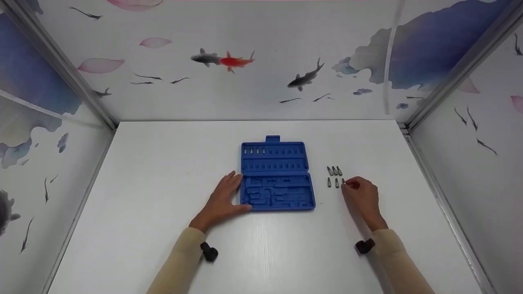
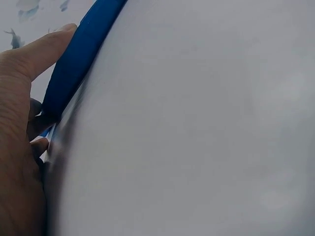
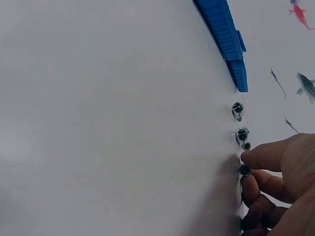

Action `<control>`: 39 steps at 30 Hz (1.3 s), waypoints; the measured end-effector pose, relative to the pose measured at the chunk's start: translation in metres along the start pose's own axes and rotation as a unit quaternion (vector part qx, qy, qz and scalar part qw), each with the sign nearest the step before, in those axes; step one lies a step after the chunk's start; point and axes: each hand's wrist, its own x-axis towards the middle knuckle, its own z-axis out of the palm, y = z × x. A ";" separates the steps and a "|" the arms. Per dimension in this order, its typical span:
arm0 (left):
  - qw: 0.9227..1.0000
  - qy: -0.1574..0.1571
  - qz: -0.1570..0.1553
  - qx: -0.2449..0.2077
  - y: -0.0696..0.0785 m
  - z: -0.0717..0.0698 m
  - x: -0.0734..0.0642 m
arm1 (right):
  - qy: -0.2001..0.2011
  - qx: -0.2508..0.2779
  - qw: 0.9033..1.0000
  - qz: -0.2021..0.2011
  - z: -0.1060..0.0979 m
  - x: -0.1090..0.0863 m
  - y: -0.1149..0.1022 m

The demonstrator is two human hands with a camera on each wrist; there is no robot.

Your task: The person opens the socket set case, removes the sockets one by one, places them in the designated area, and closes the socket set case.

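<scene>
An open blue plastic case (image 1: 278, 192) lies flat on the white table. The left hand (image 1: 222, 200) rests against its near left corner, thumb on the front edge and straight fingers along the left side; in the left wrist view the thumb touches the blue case wall (image 2: 78, 59). To the right of the case, small silvery metal sockets (image 1: 334, 170) stand in two short rows. At the near row's right end, the right hand (image 1: 361, 196) pinches one socket (image 3: 245, 170) between thumb and forefinger. Several sockets (image 1: 254, 150) sit in slots at the upper left of the case.
The case's lower half has moulded recesses, and a blue latch tab (image 1: 273, 139) sticks out at its far edge. White panels (image 1: 261, 94) printed with fish and petals enclose the table (image 1: 163, 163) at the back and both sides. Each wrist carries a small black camera (image 1: 209, 252).
</scene>
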 end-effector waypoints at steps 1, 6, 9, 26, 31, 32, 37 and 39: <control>1.000 -0.001 0.000 0.000 0.000 0.000 0.000 | 0.002 -0.002 1.000 -0.002 0.000 0.000 0.001; 1.000 -0.003 0.002 0.001 -0.001 0.000 0.000 | 0.001 0.002 1.000 0.001 0.001 -0.002 0.001; 1.000 -0.002 0.004 0.002 -0.001 0.000 0.001 | -0.003 0.006 1.000 0.005 0.000 -0.004 -0.001; 1.000 -0.004 0.009 -0.002 -0.002 -0.001 0.001 | -0.016 0.094 0.990 -0.106 0.018 0.013 -0.055; 1.000 -0.001 0.006 -0.003 -0.003 -0.002 0.002 | -0.043 0.085 0.985 -0.143 0.035 0.026 -0.082; 1.000 0.000 0.006 -0.004 -0.003 -0.002 0.002 | -0.048 0.083 0.984 -0.150 0.038 0.029 -0.086; 1.000 0.000 0.007 -0.002 -0.001 -0.001 0.001 | -0.081 0.078 0.979 -0.171 0.052 0.044 -0.103; 1.000 0.000 0.011 0.000 0.001 0.000 0.000 | -0.095 0.073 0.977 -0.176 0.058 0.049 -0.108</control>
